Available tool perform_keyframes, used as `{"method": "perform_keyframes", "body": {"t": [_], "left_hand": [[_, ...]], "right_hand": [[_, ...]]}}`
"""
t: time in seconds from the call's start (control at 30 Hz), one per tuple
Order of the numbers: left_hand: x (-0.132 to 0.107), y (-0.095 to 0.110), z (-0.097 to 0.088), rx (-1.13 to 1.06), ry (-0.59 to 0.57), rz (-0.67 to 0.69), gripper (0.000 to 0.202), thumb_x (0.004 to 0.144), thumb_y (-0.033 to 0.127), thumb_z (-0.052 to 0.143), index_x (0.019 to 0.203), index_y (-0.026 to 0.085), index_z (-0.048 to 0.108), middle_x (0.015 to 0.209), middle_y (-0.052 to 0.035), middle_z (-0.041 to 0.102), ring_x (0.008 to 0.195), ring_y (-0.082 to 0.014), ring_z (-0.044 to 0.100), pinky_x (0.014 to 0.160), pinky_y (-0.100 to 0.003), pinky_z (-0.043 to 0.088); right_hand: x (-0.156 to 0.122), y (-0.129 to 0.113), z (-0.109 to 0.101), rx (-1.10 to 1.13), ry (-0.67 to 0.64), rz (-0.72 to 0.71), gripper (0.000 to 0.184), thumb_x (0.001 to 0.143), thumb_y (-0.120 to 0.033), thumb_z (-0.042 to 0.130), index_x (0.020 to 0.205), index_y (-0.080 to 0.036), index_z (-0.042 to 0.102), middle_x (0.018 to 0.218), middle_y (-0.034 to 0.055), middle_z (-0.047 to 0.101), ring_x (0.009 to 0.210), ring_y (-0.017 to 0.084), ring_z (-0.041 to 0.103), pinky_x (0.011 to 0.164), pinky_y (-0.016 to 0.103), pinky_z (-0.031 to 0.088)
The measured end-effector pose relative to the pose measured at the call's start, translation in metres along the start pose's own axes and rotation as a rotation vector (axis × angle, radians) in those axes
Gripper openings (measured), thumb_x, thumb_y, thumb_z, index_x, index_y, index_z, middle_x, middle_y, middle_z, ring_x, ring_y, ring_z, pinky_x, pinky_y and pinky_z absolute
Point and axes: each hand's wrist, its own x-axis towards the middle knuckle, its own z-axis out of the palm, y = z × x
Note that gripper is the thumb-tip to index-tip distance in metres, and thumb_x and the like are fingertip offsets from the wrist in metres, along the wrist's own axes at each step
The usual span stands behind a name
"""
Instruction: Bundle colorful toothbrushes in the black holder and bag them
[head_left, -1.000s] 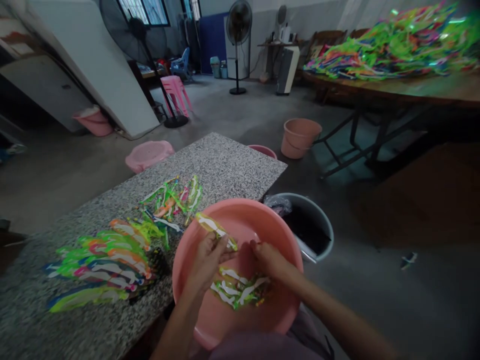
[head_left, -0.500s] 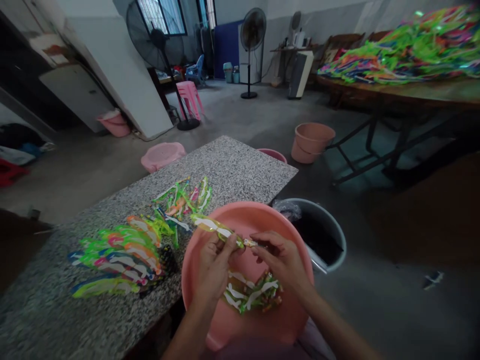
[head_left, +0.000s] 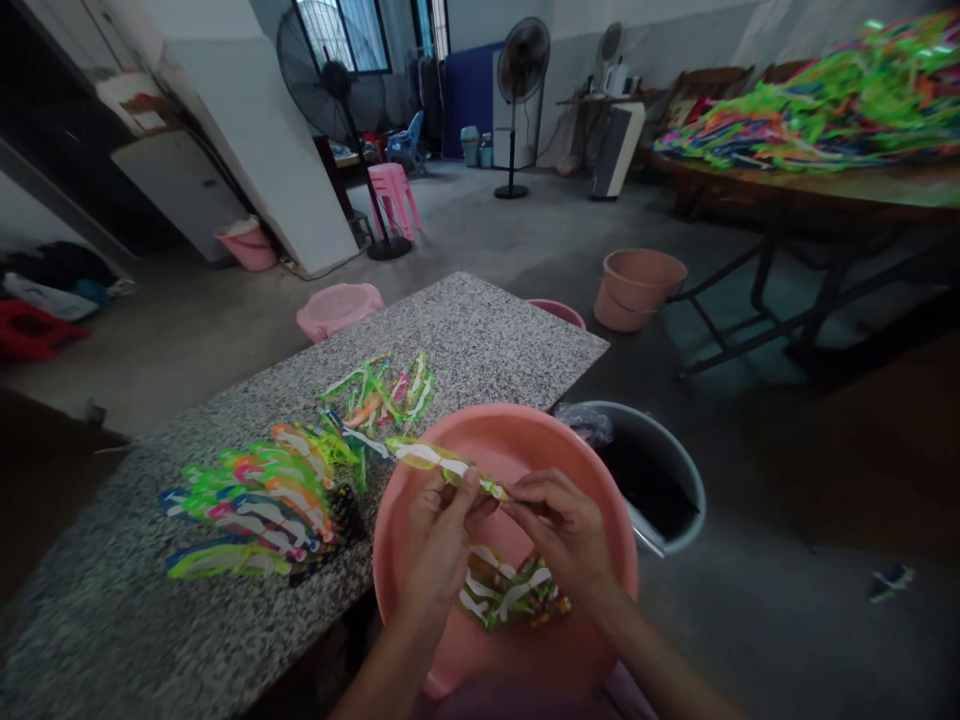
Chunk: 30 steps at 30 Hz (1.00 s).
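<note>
A bright plastic strip (head_left: 442,462) is held level over a pink basin (head_left: 504,425), pinched firmly between the closed fingers of the left hand (head_left: 439,545) and right hand (head_left: 562,535).

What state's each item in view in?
Green-and-white plastic strip: held above the basin, pinched by both hands
Left hand: closed on the strip
Right hand: closed on the strip's end
Pink plastic basin: holding a loose bunch of strips
Granite slab: bearing a fanned row of strips and a smaller heap
Grey bucket: upright, dark contents inside
</note>
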Motion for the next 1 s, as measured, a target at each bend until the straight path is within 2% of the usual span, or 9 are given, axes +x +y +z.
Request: {"method": "perform_keyframes", "body": {"t": [0.13,0.27,0.4,0.53,0.6,0.7,0.8,0.9,1.0], "left_hand": [[0.002,-0.006,-0.009,0.122,-0.020,0.045,0.025,0.070,0.036,0.078,0.076,0.016,0.064,0.075,0.0013,0.063,0.072,-0.0097,0.058,0.070,-0.021,0.050],[0.010,-0.001,-0.019,0.182,-0.040,0.065,0.025,0.069,0.036,0.079,0.078,0.016,0.067,0.074,0.0015,0.064,0.070,-0.0084,0.055,0.068,-0.019,0.046],[0.016,0.014,-0.021,0.163,-0.070,0.071,0.028,0.065,0.039,0.081,0.072,0.015,0.068,0.067,0.0026,0.063,0.062,-0.0069,0.053,0.062,-0.018,0.044],[0.017,0.034,-0.019,0.176,-0.063,0.078,0.033,0.056,0.040,0.085,0.066,0.014,0.067,0.063,0.0021,0.064,0.059,-0.0070,0.054,0.061,-0.019,0.045],[0.022,0.049,-0.025,0.220,-0.063,0.112,0.035,0.054,0.041,0.085,0.064,0.014,0.065,0.061,0.0019,0.063,0.058,-0.0080,0.054,0.061,-0.020,0.045],[0.047,0.074,-0.047,0.372,0.092,0.320,0.034,0.063,0.046,0.078,0.067,0.015,0.063,0.060,0.0023,0.062,0.056,-0.0095,0.054,0.061,-0.022,0.046],[0.090,0.091,-0.077,0.580,0.314,0.522,0.031,0.073,0.046,0.068,0.071,0.015,0.061,0.061,0.0020,0.060,0.057,-0.0112,0.055,0.063,-0.024,0.047],[0.130,0.095,-0.094,0.833,0.462,0.477,0.025,0.077,0.035,0.064,0.090,0.013,0.060,0.070,-0.0015,0.063,0.060,-0.0148,0.058,0.064,-0.027,0.048],[0.140,0.088,-0.091,1.025,0.602,0.437,0.056,0.072,0.027,0.070,0.118,0.003,0.050,0.097,-0.0164,0.066,0.081,-0.0233,0.063,0.075,-0.036,0.049]], "right_hand": [[0.000,0.006,0.002,0.008,0.006,0.032,0.004,0.077,-0.022,0.075,0.078,-0.022,0.071,0.079,0.0023,0.065,0.076,0.014,0.063,0.063,0.023,0.051],[0.012,0.003,0.005,0.043,-0.095,0.113,0.018,0.078,-0.026,0.074,0.096,-0.023,0.072,0.089,0.0030,0.069,0.079,0.014,0.063,0.067,0.024,0.049],[0.032,-0.010,0.013,-0.012,-0.283,0.077,0.016,0.086,-0.030,0.064,0.095,-0.022,0.074,0.083,0.0033,0.065,0.078,0.015,0.060,0.064,0.024,0.046],[0.049,-0.018,0.026,-0.062,-0.284,0.058,0.016,0.087,-0.031,0.062,0.086,-0.020,0.073,0.079,0.0024,0.062,0.075,0.014,0.057,0.062,0.024,0.044],[0.056,-0.012,0.030,-0.017,-0.314,0.051,0.016,0.087,-0.033,0.061,0.094,-0.021,0.070,0.087,0.0027,0.065,0.081,0.015,0.059,0.069,0.025,0.047],[0.064,0.010,0.033,-0.038,-0.324,0.072,0.030,0.085,-0.036,0.063,0.112,-0.023,0.060,0.106,0.0046,0.064,0.092,0.016,0.060,0.078,0.028,0.048],[0.064,0.043,0.043,-0.398,-0.279,0.184,0.028,0.080,-0.029,0.067,0.104,-0.018,0.058,0.103,0.0075,0.063,0.086,0.018,0.058,0.074,0.030,0.046],[0.055,0.072,0.058,-0.701,-0.384,0.293,0.038,0.064,-0.017,0.077,0.096,-0.016,0.057,0.101,0.0091,0.062,0.080,0.019,0.056,0.066,0.029,0.044],[0.050,0.081,0.059,-0.690,-0.444,0.317,0.026,0.066,-0.013,0.073,0.086,-0.016,0.057,0.091,0.0058,0.063,0.075,0.016,0.056,0.062,0.025,0.042]]}}
